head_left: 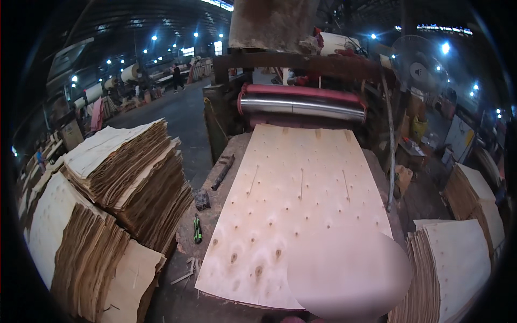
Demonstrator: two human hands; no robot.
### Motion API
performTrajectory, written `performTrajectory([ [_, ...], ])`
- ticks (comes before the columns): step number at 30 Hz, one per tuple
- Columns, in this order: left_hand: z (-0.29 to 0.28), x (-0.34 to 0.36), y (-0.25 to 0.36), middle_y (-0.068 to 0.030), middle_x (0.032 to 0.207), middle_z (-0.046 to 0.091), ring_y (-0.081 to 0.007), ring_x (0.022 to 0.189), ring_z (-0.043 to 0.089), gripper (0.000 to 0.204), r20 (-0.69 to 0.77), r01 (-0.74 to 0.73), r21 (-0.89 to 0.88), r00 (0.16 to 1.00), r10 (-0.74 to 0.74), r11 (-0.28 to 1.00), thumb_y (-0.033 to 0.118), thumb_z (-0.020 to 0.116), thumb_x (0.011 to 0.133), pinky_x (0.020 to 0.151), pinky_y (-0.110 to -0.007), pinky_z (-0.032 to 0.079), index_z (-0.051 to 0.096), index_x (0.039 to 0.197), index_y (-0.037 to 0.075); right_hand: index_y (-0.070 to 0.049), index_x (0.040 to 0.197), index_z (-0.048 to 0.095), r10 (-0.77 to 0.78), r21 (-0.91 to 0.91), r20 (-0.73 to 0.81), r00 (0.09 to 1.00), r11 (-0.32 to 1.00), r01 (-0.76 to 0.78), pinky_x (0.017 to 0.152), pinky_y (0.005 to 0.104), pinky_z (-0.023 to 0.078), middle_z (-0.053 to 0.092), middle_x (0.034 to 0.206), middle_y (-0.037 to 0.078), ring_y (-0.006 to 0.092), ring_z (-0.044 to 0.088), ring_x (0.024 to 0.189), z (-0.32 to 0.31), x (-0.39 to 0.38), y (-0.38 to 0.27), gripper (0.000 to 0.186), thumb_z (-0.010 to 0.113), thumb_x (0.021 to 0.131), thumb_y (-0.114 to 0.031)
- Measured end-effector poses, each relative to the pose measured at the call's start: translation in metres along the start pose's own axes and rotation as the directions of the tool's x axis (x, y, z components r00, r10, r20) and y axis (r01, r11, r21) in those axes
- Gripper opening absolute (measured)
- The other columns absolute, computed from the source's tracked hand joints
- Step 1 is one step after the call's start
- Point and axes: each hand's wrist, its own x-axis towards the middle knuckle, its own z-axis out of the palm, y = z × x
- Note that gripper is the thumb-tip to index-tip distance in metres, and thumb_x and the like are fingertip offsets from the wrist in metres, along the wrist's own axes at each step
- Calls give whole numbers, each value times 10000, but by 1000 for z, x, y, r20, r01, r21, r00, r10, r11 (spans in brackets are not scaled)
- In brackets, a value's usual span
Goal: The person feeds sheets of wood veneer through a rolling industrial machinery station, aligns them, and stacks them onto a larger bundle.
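Neither of my hands can be made out in the head view. In front of me lies a large pale wood veneer sheet (291, 204), dotted with knots and marked by a few long slits. Its far end reaches up to a machine with a shiny metal roller (301, 106) and a red roller (307, 91) above it. A smooth blurred patch covers the sheet's near right corner and hides what is there. Just below it, a sliver of something dark pink shows at the lower edge, too little to name.
Left of the sheet on the worktable (186, 237) lie a green utility knife (197, 229), a small dark block (202, 199), a dark bar (223, 172) and wood slivers (188, 272). Tall veneer stacks (129, 167) stand at left, another veneer stack (458, 264) at right. A distant person (177, 77) stands beyond.
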Motion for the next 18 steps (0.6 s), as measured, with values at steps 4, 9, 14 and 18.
performTrajectory([
  [4,-11,2,0,-120,818,683,-215,733,645,274,5,-7,-29,1000,7,1000,330,612,828,664,-392,506,699,907,82,-12,1054,640,31,-9,-77,997,999,-32,893,444,450,612,1047,211,381,559,1003,-14,15,-5,386,622,759,-260],
  [9,-22,3,-5,-119,821,683,-214,734,644,275,17,3,-48,1000,-2,999,330,611,831,664,-391,507,697,911,81,-14,1055,639,66,3,-124,990,998,-66,887,443,452,614,1042,211,380,562,998,-15,19,-5,382,621,763,-259],
  [14,-28,6,-13,-117,825,683,-213,735,644,277,24,2,-61,1000,-1,998,330,609,834,665,-390,507,696,916,80,-15,1056,639,96,5,-150,984,995,-96,881,443,454,615,1036,211,378,565,993,-16,18,-3,378,619,767,-258],
  [18,-25,5,-17,-116,828,683,-212,736,644,278,24,4,-64,1000,-3,998,330,608,837,666,-389,508,695,919,79,-16,1057,638,114,12,-165,980,994,-113,877,442,456,617,1032,211,377,568,989,-13,14,-1,375,618,771,-257],
])
